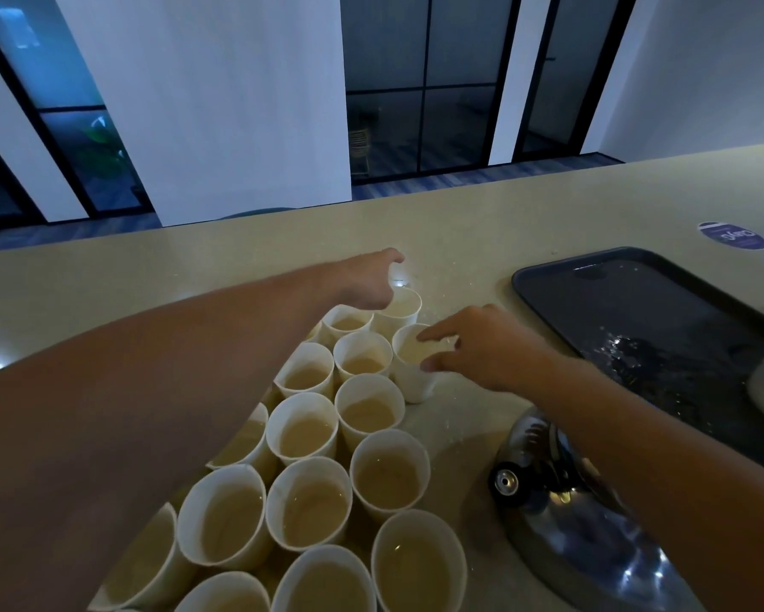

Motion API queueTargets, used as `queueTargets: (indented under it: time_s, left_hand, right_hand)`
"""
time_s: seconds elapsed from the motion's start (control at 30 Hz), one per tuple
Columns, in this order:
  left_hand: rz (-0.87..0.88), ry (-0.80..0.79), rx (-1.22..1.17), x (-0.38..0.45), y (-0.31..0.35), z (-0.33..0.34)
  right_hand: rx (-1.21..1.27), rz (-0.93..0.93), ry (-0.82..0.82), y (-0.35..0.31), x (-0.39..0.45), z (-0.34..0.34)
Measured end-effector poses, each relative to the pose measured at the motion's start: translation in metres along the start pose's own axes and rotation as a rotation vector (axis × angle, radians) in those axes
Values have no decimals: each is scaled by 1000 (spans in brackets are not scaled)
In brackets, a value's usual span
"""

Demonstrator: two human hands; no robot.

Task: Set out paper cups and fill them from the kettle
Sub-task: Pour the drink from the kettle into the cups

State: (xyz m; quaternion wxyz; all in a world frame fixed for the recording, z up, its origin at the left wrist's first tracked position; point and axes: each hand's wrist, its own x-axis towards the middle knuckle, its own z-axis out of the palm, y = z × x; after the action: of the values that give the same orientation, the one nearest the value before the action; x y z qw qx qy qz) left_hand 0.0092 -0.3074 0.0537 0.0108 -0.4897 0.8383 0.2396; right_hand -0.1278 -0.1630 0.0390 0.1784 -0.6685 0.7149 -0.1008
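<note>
Paper cups (302, 430) of pale liquid, right hand (481, 348) pinching one rim, left hand (369, 282) gripping another.

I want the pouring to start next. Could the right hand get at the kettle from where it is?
Probably yes: the right hand pinches a paper cup, and the kettle sits uncovered just beneath that forearm; it must release the cup first.

Both arms stretched fwd; left hand (368, 280) reaching far w/ fingers curled, right hand (481, 346) pinching, thumb & fingers bent.
</note>
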Motion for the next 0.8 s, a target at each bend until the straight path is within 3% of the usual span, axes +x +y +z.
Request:
queueTargets:
  time_s: [0.1, 0.27, 0.4, 0.57, 0.67, 0.8]
  left_hand:
    - [33, 167, 67, -11, 8, -4]
    - [155, 269, 48, -40, 32, -7]
    - [330, 150, -60, -70, 61, 3]
    - [463, -137, 63, -115, 98, 33]
    - [476, -226, 161, -132, 105, 57]
    - [476, -210, 235, -145, 103, 81]
  right_hand:
    - [67, -9, 36, 1, -6, -21]
    - [-140, 38, -65, 15, -20, -61]
    - [-292, 61, -270, 28, -42, -83]
    - [-326, 83, -463, 35, -69, -89]
    - [-351, 131, -437, 40, -77, -81]
    - [-331, 140, -277, 54, -84, -66]
